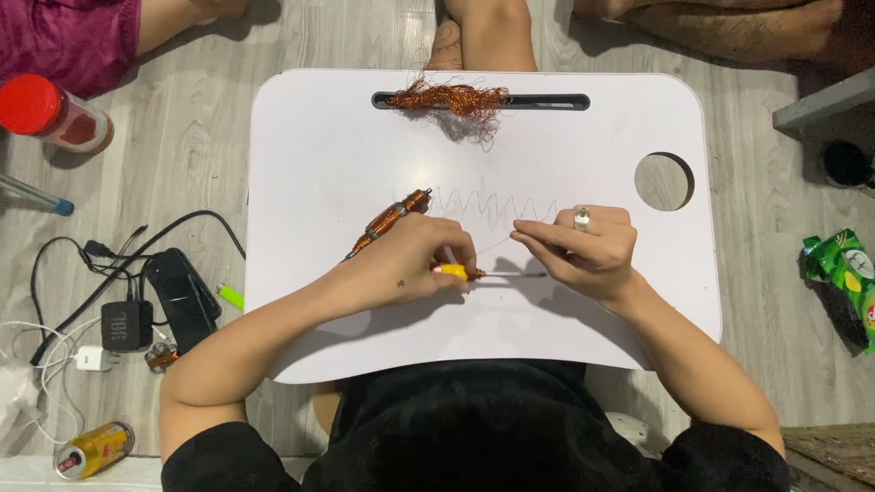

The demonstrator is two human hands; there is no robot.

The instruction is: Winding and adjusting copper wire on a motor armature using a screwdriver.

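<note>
My left hand closes around a copper-wound coil, whose long axis slants far-right from the fist, and also pinches a yellow-handled tool. The thin shaft of that tool runs level, left to right, toward my right hand, which pinches a fine wire zigzagging over the white lap tray. Loose copper wire lies far, in the tray's slot.

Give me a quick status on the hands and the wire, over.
Left hand grips yellow-handled tool and copper coil. Right hand pinches thin wire at the tool's tip. Wire tangle sits apart in tray slot.
</note>
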